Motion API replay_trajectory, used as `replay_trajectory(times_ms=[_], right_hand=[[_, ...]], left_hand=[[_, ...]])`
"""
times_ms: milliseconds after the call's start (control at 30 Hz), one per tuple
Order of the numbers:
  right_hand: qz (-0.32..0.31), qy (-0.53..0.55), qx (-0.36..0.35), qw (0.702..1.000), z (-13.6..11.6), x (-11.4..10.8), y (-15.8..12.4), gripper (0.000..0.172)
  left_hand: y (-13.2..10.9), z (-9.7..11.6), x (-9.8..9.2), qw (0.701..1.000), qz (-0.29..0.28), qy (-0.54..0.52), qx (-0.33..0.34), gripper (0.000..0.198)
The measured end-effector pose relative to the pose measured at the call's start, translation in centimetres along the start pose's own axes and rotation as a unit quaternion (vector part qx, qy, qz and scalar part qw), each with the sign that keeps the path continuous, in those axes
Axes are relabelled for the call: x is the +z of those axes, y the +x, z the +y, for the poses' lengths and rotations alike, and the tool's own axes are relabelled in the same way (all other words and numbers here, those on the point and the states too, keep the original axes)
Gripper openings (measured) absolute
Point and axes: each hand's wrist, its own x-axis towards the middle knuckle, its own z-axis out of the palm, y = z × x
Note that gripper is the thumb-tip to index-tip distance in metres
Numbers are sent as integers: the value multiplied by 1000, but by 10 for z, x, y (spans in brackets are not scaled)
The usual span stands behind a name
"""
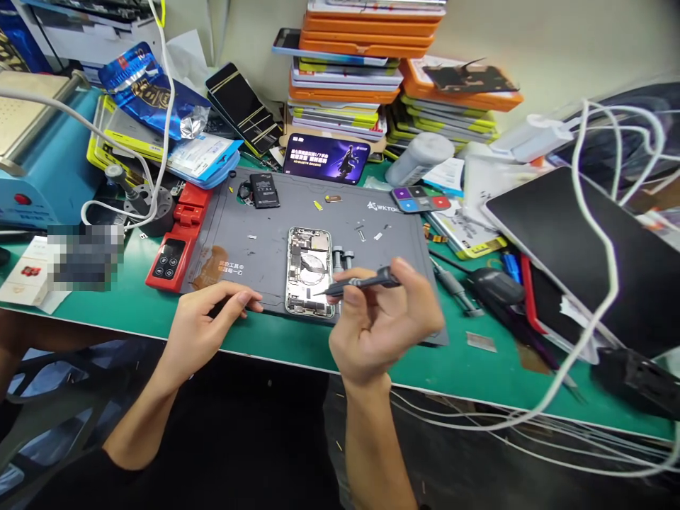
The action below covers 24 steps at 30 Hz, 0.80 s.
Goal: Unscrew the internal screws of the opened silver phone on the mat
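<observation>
An opened smartphone (309,273) lies on a grey repair mat (239,244), its inner parts and a pale round coil area showing. In my right hand (385,326) is a slim dark screwdriver (361,283), its thin tip pointing left over the phone's lower part. My left hand (212,319) rests at the mat's front edge, left of the phone. Its fingers are curled loosely with the thumb against them, and nothing shows in them. Just right of the phone, two small grey screwdriver-like tools (343,256) lie partly behind my right fingers.
A black battery (264,191) and small loose parts (361,234) lie on the mat. A lit phone (326,157) leans at the back before stacked boxes (345,92). At left is a red device (173,258). A black panel (579,248) and white cable (610,283) fill the right.
</observation>
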Motion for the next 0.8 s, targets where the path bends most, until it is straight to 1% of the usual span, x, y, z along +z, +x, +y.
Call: replay_trajectory(times_ms=[133, 267, 400, 667, 800], right_hand=[[-66, 1, 18, 998, 4, 3, -8, 59], [-95, -8, 44, 994, 0, 2, -10, 64], [-98, -5, 46, 994, 0, 2, -10, 67], [-89, -12, 69, 994, 2, 2, -12, 58], [-78, -43, 16, 996, 1, -1, -11, 60]], left_hand=[[0, 0, 0, 1000, -4, -1, -6, 32], [1, 0, 0, 1000, -12, 15, -1, 29], [1, 2, 0, 999, -18, 32, 7, 29], [1, 1, -1, 999, -25, 43, 11, 29], [1, 1, -1, 999, -26, 43, 10, 27]])
